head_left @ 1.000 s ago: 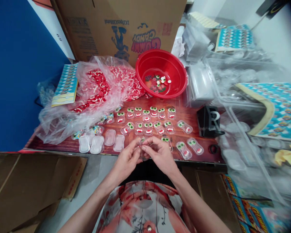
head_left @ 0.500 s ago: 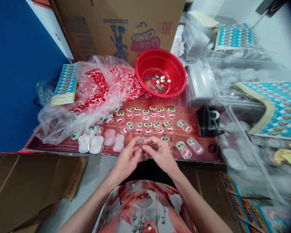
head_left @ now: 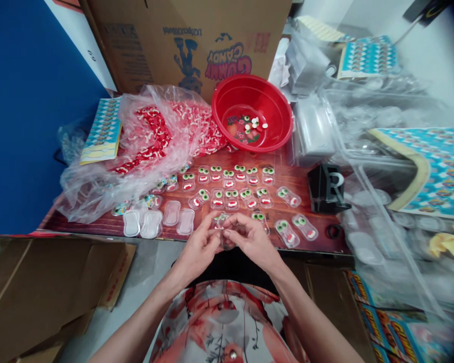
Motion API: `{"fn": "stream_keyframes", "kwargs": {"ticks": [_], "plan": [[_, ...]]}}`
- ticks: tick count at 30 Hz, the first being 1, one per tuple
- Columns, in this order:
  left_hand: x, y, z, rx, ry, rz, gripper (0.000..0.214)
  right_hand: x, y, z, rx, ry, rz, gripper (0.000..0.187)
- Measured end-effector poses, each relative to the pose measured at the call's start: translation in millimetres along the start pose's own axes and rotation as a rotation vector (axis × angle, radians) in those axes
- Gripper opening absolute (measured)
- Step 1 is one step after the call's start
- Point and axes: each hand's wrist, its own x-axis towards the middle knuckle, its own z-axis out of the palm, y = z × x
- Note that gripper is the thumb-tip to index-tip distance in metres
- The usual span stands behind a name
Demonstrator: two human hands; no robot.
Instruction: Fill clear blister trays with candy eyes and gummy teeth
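Note:
My left hand (head_left: 205, 239) and my right hand (head_left: 250, 238) meet at the front edge of the table, both closed on one small clear plastic blister tray (head_left: 225, 240). Fingers and thumbs cover most of it, so its contents are largely hidden. Beyond my hands lie rows of similar trays holding green candy eyes and red-and-white candy teeth, such as the filled tray (head_left: 231, 198). Two more filled trays, including the tilted tray (head_left: 286, 233), are to the right. Left of my hands sit several trays without eyes or teeth, among them the clear tray (head_left: 185, 222).
A plastic bag of red-and-white candies (head_left: 151, 136) spreads at the left. Behind the rows stands a red basin (head_left: 219, 108) with a few candy eyes. A black tape dispenser (head_left: 325, 189), clear bins (head_left: 357, 166) and printed card sheets (head_left: 439, 171) occupy the right. A cardboard box (head_left: 144, 60) rises behind.
The view has shifted very slightly. Both hands stay closed on the same tray at the table's edge, with only small finger movement.

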Motion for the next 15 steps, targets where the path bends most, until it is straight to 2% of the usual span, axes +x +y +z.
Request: {"fn": "stream_keyframes", "kwargs": {"ticks": [5, 15], "plan": [[-0.9, 3.9, 0.2, -0.022, 0.001, -0.029, 0.061, -0.8, 3.5, -1.2, -0.078, -0.045, -0.037, 0.015], [-0.4, 3.1, -2.4, -0.083, 0.003, -0.072, 0.056, -1.8, 2.5, -0.4, -0.133, -0.069, -0.019, 0.017]]}}
